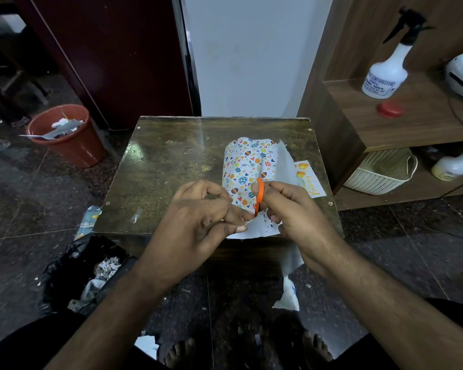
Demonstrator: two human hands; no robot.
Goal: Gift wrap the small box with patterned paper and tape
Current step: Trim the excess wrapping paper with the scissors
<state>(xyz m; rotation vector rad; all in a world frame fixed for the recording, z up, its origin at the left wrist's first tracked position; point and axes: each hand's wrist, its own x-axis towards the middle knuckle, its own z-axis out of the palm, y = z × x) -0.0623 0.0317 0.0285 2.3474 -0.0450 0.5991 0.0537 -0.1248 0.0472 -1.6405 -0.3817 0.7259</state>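
I see the wrapped box (247, 166) just beyond both hands, my right hand (292, 206) gripping the orange tape ring (259, 196), my left hand (198, 212) pinching its end.

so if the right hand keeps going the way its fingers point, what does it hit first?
Probably the left hand: the right hand, holding the orange tape roll, points left at it across the patterned paper. Depth is unclear.

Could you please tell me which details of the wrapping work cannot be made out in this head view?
- Box: hidden under the patterned paper.
- Tape: the right hand holds an orange ring, its fingers covering most of it; no strip is discernible.
- Left hand: its fingertips hide whatever they pinch.
- Spray bottle label: too small to read fully.
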